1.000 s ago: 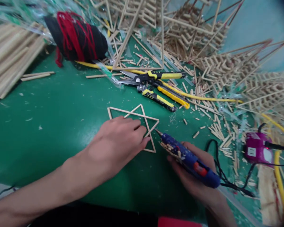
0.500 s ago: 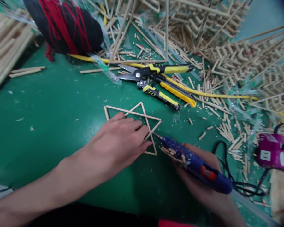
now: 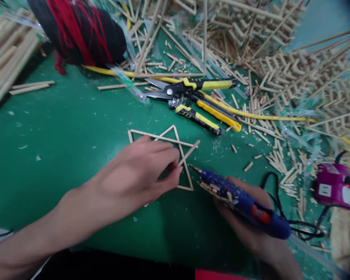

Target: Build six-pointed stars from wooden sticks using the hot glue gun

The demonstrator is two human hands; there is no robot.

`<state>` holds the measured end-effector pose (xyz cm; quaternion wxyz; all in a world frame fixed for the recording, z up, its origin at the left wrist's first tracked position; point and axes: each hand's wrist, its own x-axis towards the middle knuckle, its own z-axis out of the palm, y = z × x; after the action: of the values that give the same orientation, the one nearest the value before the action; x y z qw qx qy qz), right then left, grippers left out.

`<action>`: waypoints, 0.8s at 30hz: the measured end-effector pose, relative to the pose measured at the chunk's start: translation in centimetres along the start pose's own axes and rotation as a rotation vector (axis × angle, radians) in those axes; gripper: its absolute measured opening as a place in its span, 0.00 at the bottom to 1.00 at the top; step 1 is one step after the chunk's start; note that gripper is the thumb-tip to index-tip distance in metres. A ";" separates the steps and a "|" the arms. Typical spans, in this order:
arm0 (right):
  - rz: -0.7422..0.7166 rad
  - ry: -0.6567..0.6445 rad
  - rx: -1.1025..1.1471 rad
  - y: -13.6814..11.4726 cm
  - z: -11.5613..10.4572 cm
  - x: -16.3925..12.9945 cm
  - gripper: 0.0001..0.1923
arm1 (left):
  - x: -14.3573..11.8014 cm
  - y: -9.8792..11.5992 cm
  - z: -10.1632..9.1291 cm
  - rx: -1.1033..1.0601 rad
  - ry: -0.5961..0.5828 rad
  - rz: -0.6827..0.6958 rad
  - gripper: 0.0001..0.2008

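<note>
The left hand (image 3: 140, 171) pinches the stick star (image 3: 175, 155); light and fragile, best held near its joints. Beside it, the right hand (image 3: 247, 225) grips the glue gun (image 3: 242, 202).

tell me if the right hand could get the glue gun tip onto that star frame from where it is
Probably yes. The right hand holds the glue gun with its nozzle pointing at the stick star; only bare green mat lies between. The left hand covers the star's left part, not that corner.
</note>
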<state>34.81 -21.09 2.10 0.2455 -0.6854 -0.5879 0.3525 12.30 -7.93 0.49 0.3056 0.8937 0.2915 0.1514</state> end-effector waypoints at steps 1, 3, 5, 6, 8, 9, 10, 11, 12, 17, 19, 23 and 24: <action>0.011 0.010 0.000 -0.1 0.1 0.1 0.05 | 0.1 -0.1 -0.5 -0.038 0.008 -0.027 0.12; 0.021 0.021 -0.001 -0.3 0.2 0.2 0.07 | 0.2 -0.2 -1.7 -0.093 0.032 -0.063 0.12; 0.020 0.012 0.000 -0.4 0.2 0.4 0.08 | 0.4 -0.6 -2.9 -0.095 0.074 -0.077 0.12; 0.021 0.006 0.000 -0.5 0.3 0.4 0.08 | 0.4 -0.8 -3.4 -0.084 0.104 -0.081 0.12; 0.030 -0.004 0.000 -0.5 0.3 0.6 0.08 | 0.4 -1.2 -4.0 -0.066 0.153 -0.096 0.12; 0.032 -0.006 0.002 -0.5 0.3 0.6 0.08 | 0.3 -1.4 -4.1 -0.066 0.175 -0.109 0.13; 0.032 -0.008 0.007 -0.6 0.3 0.7 0.08 | 0.2 -1.7 -4.1 -0.071 0.195 -0.121 0.13; 0.031 -0.008 0.014 -0.6 0.3 0.7 0.08 | 0.1 -1.9 -4.1 -0.079 0.220 -0.130 0.14; 0.034 -0.007 0.022 -0.7 0.3 0.8 0.09 | 0.1 -2.0 -4.0 -0.089 0.242 -0.137 0.15; 0.057 -0.019 0.020 -1.0 0.2 1.0 0.10 | 0.1 -2.3 -3.6 -0.099 0.260 -0.158 0.14; 0.062 -0.025 0.017 -1.0 0.1 1.0 0.10 | 0.2 -2.2 -3.6 -0.092 0.273 -0.149 0.14; 0.055 -0.011 0.024 -1.0 0.0 1.1 0.11 | 0.3 -2.1 -3.6 -0.075 0.308 -0.129 0.14; 0.053 -0.007 0.024 -1.0 0.0 1.2 0.11 | 0.3 -2.1 -3.6 -0.071 0.307 -0.131 0.14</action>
<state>34.24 -19.76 2.57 0.2425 -0.6965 -0.5661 0.3682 10.05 -4.78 1.93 0.2979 0.8277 0.3870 0.2762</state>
